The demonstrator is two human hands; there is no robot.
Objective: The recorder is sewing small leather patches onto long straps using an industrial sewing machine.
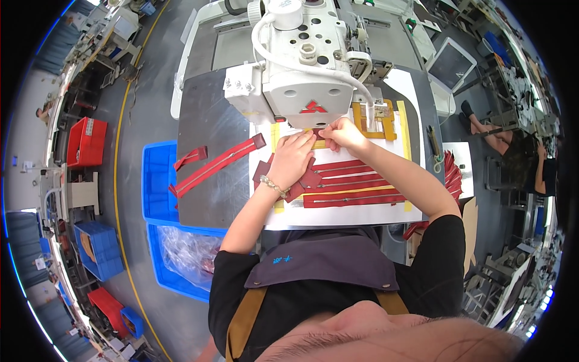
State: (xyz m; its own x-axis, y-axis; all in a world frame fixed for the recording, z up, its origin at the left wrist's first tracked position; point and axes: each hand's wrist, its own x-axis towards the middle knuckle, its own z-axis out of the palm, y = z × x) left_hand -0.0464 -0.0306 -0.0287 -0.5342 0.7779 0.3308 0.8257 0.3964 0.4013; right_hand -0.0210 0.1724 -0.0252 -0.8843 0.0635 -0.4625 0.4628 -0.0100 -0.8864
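Note:
Just in front of a white sewing machine [309, 90], both hands are at a yellow-edged template. My left hand [293, 158] lies flat with its fingers stretched forward, over red fabric pieces [309, 179]. My right hand [344, 135] is closed in a pinch at a small dark red piece [318, 134] beside the left fingertips. Whether the fingers grip that piece or only press it is hard to see. Several red zipper strips [353, 183] lie side by side on the white sheet [289, 218] below my hands. A yellow clamp frame [389, 128] sits right of my right hand.
Two more red zipper strips [220, 164] lie on the grey table [208, 114] at left. Blue bins [158, 181] stand by its left edge, one with clear plastic. Snips [434, 145] and a bundle of red zippers [452, 175] are at right. Another person's legs [485, 136] show far right.

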